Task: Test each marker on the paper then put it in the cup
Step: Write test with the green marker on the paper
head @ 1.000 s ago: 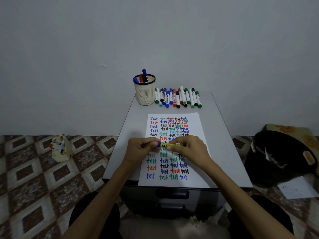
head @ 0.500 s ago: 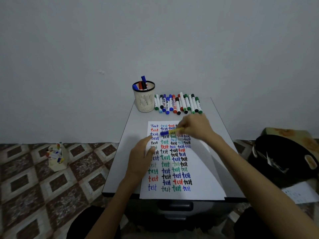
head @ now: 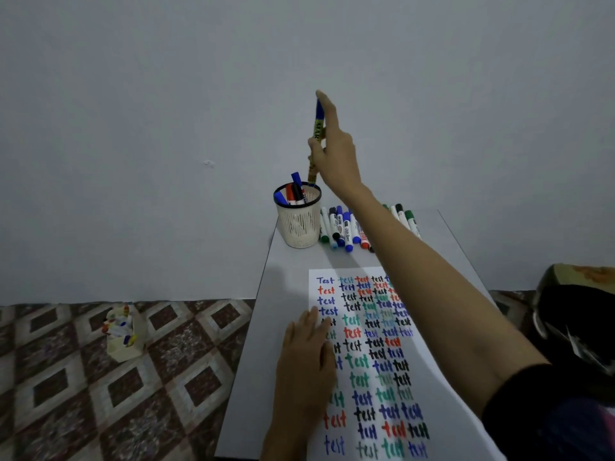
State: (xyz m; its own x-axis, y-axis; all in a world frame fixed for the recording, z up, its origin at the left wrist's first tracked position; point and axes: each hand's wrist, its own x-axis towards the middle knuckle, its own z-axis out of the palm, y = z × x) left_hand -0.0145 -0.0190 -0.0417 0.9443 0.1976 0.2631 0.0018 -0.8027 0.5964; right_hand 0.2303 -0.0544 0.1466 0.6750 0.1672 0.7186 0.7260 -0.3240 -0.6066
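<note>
Grey table [head: 293,261] against a pale wall [head: 133,128]: our right hand [head: 332,154] pinches the yellow marker [head: 317,128] upright, forefinger stretched along it. Below the fingers its lower end meets the rim of the cup [head: 299,224]; whether it is inside we cannot tell. Our left hand [head: 304,364] lies flat on the paper [head: 439,377], covering words. Our forearm [head: 432,277] hides part of the marker row [head: 342,227].

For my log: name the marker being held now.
The yellow-barrelled, blue-capped marker, upright in the right hand over the cup; the others lie in a row or stand in it.
</note>
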